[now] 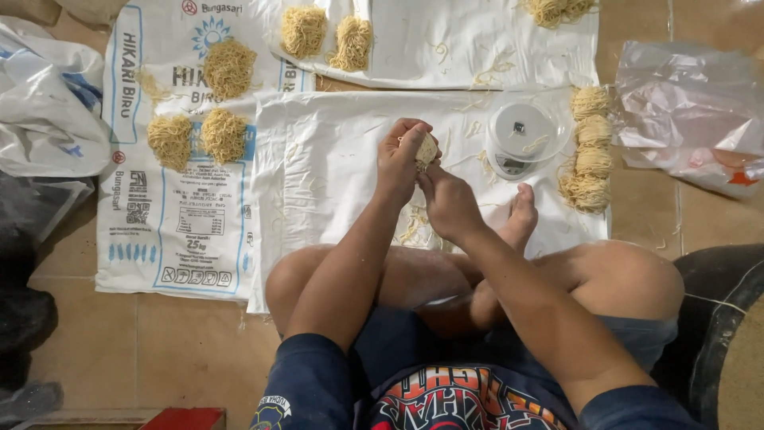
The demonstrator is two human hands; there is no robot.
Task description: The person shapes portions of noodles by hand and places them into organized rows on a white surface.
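Observation:
I sit cross-legged on the floor with both hands raised over a white plastic sheet (318, 159). My left hand (402, 155) is closed around a small bundle of pale yellow noodles (427, 150). My right hand (447, 201) sits just below it, its fingertips pinching the bundle's lower edge. A small round kitchen scale (521, 137) with a clear bowl on it stands to the right of my hands. Beside the scale, a row of several finished noodle nests (589, 147) runs along the sheet's right edge.
More noodle nests (227, 70) lie on a printed white sack (171, 215) at left, and others (328, 36) on a far sheet. Crumpled plastic bags lie at left (44, 103) and right (688, 111). A dark curved object (720, 318) borders my right knee. Tiled floor (159, 350) surrounds everything.

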